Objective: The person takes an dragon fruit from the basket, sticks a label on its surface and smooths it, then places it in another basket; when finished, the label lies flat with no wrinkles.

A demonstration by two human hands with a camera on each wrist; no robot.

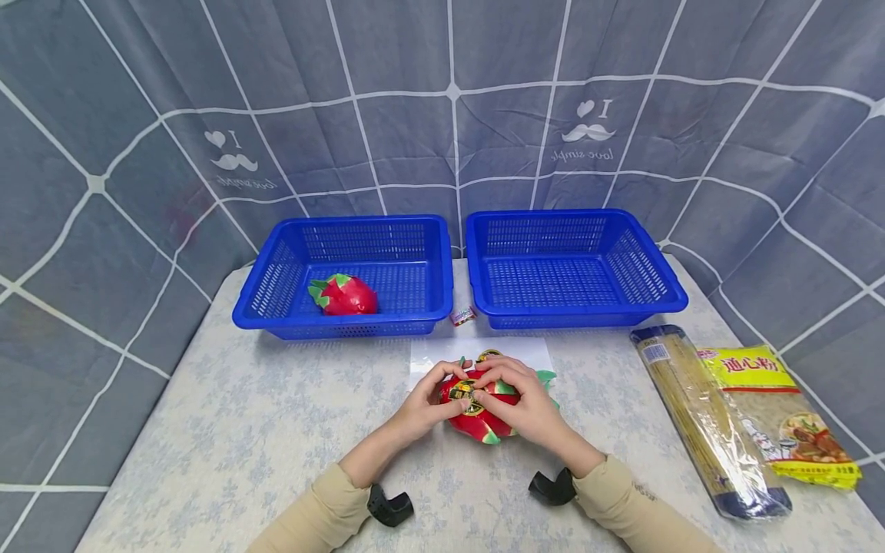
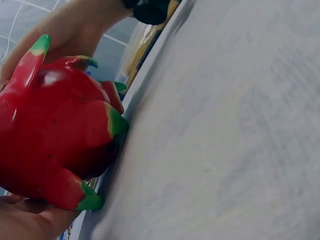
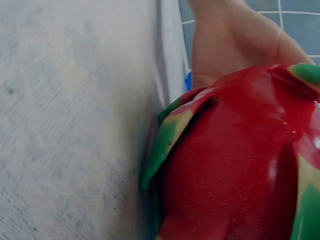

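A red dragon fruit [image 1: 492, 425] with green-tipped scales lies low over the table between my two hands. On its upper side is a round black and yellow sticker [image 1: 465, 393]. My left hand [image 1: 423, 401] holds the fruit's left side, thumb and fingertips at the sticker. From the right, my right hand [image 1: 528, 403] curls over the fruit, its thumb and fingers meeting the left ones at the sticker. Both wrist views show the glossy fruit [image 2: 60, 120] close up; its stickered face is hidden there. A white sheet [image 1: 423, 355] with another round sticker [image 1: 489, 355] lies just behind.
A blue basket [image 1: 342, 329] at back left holds a second dragon fruit [image 1: 351, 296]. Another blue basket [image 1: 574, 318] stands at back right. A small wrapped packet [image 1: 462, 315] lies between them. To the right are bagged noodles [image 1: 712, 430] and a yellow-topped food packet [image 1: 788, 415].
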